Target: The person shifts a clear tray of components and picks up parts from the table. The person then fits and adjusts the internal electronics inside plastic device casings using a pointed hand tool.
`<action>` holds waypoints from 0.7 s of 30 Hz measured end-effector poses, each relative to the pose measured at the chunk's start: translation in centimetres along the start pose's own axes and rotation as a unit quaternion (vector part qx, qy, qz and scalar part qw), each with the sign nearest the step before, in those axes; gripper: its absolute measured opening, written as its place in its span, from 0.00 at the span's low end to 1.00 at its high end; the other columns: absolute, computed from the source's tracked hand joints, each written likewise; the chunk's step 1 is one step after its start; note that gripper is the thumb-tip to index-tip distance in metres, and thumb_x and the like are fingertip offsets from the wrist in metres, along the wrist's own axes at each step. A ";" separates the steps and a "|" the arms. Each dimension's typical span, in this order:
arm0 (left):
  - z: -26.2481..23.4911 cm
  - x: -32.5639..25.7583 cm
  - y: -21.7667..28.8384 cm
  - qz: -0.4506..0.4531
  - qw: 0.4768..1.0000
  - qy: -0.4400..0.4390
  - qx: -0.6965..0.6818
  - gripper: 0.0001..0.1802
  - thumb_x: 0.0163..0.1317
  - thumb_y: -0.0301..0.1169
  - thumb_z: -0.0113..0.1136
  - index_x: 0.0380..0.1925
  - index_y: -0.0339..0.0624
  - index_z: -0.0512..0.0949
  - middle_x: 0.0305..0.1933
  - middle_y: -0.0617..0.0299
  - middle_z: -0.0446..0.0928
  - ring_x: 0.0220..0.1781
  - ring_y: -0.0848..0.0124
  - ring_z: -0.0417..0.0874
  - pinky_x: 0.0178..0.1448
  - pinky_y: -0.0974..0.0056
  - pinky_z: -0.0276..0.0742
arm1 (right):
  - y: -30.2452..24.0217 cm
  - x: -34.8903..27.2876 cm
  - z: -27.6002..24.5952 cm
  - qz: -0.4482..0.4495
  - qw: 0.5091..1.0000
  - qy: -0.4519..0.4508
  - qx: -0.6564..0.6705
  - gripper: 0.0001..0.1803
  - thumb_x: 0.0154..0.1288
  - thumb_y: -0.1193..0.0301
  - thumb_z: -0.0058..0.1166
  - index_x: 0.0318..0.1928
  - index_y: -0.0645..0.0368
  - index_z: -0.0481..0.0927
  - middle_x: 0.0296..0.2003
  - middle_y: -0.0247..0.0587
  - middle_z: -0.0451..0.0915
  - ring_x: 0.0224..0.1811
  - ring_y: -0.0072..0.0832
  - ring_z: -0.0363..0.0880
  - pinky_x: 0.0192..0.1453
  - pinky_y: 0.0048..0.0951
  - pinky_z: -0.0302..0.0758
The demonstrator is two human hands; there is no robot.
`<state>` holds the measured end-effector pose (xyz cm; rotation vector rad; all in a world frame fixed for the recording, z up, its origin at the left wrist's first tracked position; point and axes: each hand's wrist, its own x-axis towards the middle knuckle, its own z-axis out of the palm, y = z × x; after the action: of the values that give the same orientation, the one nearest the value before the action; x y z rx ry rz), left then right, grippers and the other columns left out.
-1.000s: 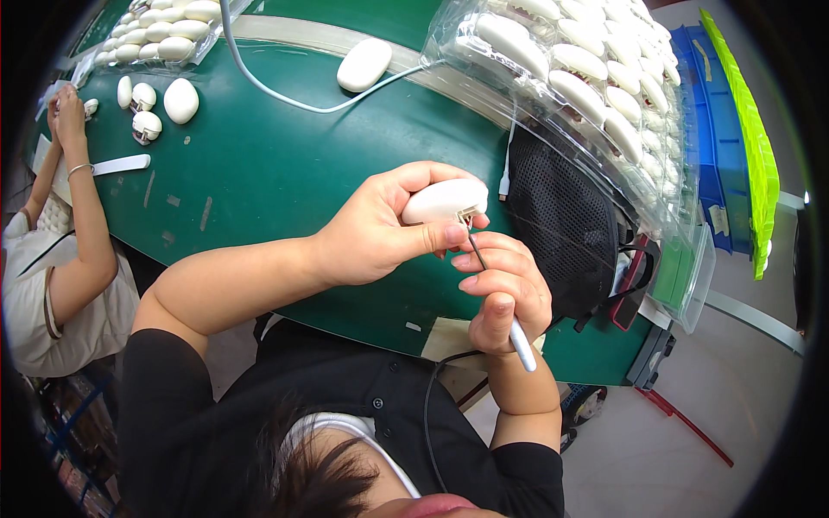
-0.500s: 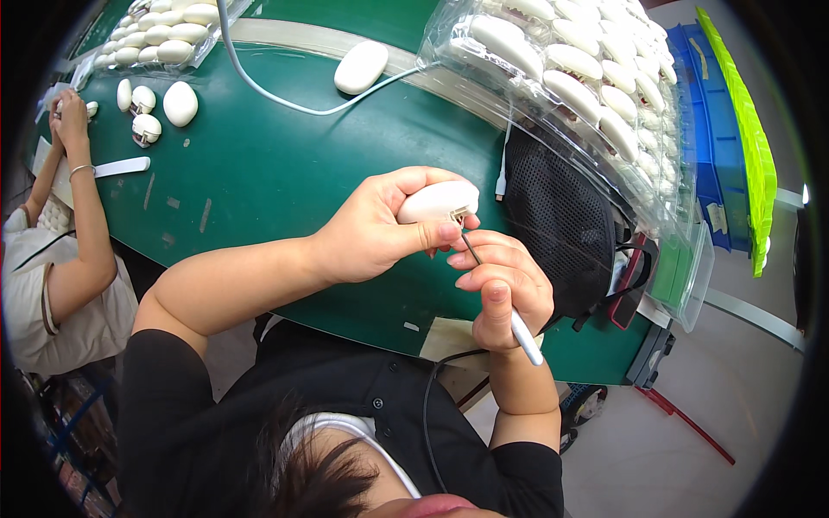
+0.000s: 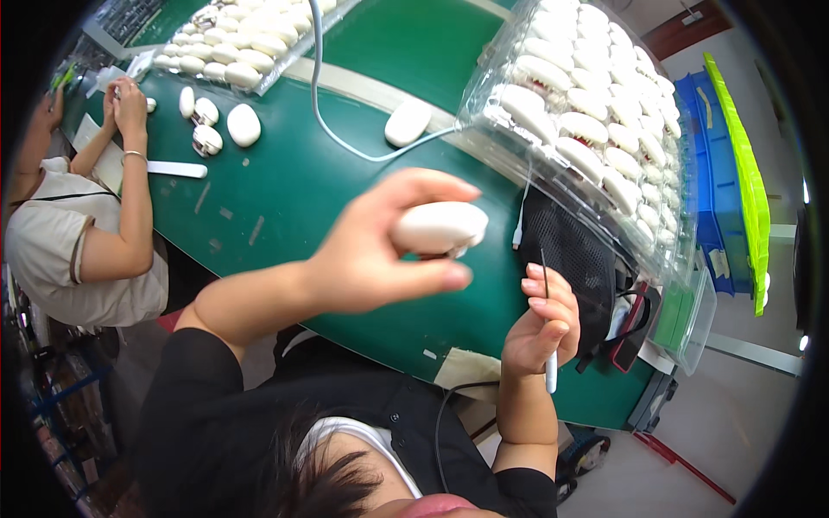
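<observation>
My left hand (image 3: 354,250) is closed around a white oval casing (image 3: 439,228), with the fingers curled over its top and the thumb reaching along its near side. A small opening or loose part shows at the casing's lower right end, too blurred to make out. Apart from it, to the right, my right hand (image 3: 546,332) grips a slim screwdriver-like tool (image 3: 552,371). The tool has a white handle, and its thin dark shaft points up and away from me. Its tip touches nothing that I can see.
A clear plastic tray stack (image 3: 509,129) of white casings stands at the back right, beside a black mesh bag (image 3: 561,233). One white casing (image 3: 408,123) and a grey cable (image 3: 321,104) lie on the green table (image 3: 285,181). A co-worker (image 3: 95,224) sits at the left.
My right hand has drawn the tool away from the casing, to the right and slightly down, and its shaft now points upward. The casing has stayed in my left hand. The view has shifted.
</observation>
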<state>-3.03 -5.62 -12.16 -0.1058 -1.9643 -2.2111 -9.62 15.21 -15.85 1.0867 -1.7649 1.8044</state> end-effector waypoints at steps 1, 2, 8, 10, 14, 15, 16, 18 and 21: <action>-0.9 -1.4 1.7 0.061 0.996 0.021 -0.063 0.34 0.51 0.26 0.66 0.58 0.40 0.61 0.46 0.53 0.73 0.37 0.74 0.76 0.40 0.70 0.74 | -0.1 0.1 0.0 0.004 1.000 -0.004 -0.006 0.23 0.72 0.59 0.35 0.30 0.66 0.73 0.30 0.51 0.79 0.38 0.44 0.79 0.44 0.40 0.77; -2.4 -2.1 3.4 0.123 0.990 0.025 -0.071 0.26 0.56 0.28 0.62 0.53 0.38 0.64 0.48 0.51 0.71 0.39 0.73 0.76 0.40 0.70 0.75 | 0.1 -0.1 -0.4 -0.006 1.000 0.003 -0.010 0.23 0.72 0.59 0.35 0.30 0.66 0.73 0.28 0.51 0.79 0.36 0.44 0.79 0.43 0.40 0.77; -19.0 1.9 4.9 0.160 0.926 0.340 -0.023 0.13 0.65 0.29 0.49 0.45 0.33 0.69 0.43 0.49 0.76 0.38 0.65 0.79 0.41 0.65 0.76 | -0.5 0.5 -0.6 -0.017 1.000 0.002 0.017 0.20 0.71 0.62 0.38 0.30 0.67 0.73 0.28 0.51 0.78 0.35 0.43 0.80 0.42 0.38 0.77; -19.6 7.7 2.5 0.053 0.941 0.331 0.049 0.19 0.61 0.29 0.57 0.48 0.29 0.67 0.38 0.51 0.77 0.35 0.65 0.81 0.38 0.67 0.81 | -0.2 0.6 -0.5 -0.015 0.999 0.001 0.028 0.16 0.69 0.67 0.40 0.31 0.67 0.74 0.28 0.51 0.78 0.34 0.42 0.79 0.41 0.37 0.77; -23.3 18.1 -8.1 0.004 0.895 0.302 0.328 0.23 0.49 0.40 0.68 0.39 0.33 0.75 0.33 0.54 0.79 0.34 0.68 0.81 0.39 0.65 0.77 | -0.1 0.6 -0.4 -0.009 1.000 -0.015 0.022 0.12 0.65 0.72 0.43 0.30 0.68 0.75 0.28 0.50 0.78 0.34 0.40 0.79 0.41 0.36 0.76; -20.7 19.6 -8.4 0.016 0.858 0.267 0.438 0.20 0.53 0.39 0.66 0.39 0.35 0.76 0.35 0.56 0.80 0.36 0.70 0.80 0.41 0.66 0.76 | 0.2 0.4 -0.7 0.001 1.000 -0.016 0.009 0.12 0.65 0.71 0.44 0.30 0.68 0.76 0.28 0.50 0.78 0.34 0.40 0.79 0.41 0.35 0.76; -20.0 20.4 -8.7 -0.011 0.844 0.264 0.466 0.20 0.53 0.40 0.65 0.38 0.36 0.77 0.36 0.54 0.80 0.37 0.67 0.81 0.43 0.65 0.75 | 0.2 0.3 -0.6 -0.005 1.000 -0.021 0.005 0.11 0.64 0.72 0.44 0.30 0.67 0.76 0.28 0.50 0.78 0.34 0.40 0.79 0.41 0.35 0.76; -19.4 21.5 -9.4 -0.035 0.830 0.260 0.493 0.20 0.53 0.42 0.64 0.38 0.37 0.78 0.37 0.53 0.80 0.38 0.64 0.81 0.45 0.63 0.75 | 0.1 0.2 -0.4 -0.012 1.000 -0.025 0.000 0.11 0.64 0.72 0.45 0.30 0.67 0.76 0.28 0.49 0.78 0.34 0.40 0.79 0.40 0.34 0.76; -19.9 22.7 -10.6 -0.064 0.816 0.212 0.534 0.20 0.54 0.44 0.62 0.38 0.39 0.79 0.40 0.50 0.80 0.41 0.59 0.81 0.47 0.60 0.74 | 0.0 0.4 -0.2 -0.026 0.999 -0.036 -0.003 0.10 0.63 0.73 0.47 0.30 0.67 0.76 0.28 0.48 0.78 0.33 0.39 0.79 0.40 0.34 0.76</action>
<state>-25.93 -26.18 -21.00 0.6180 -2.5908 -0.7546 -9.94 15.36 -15.51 1.1992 -1.7654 1.7470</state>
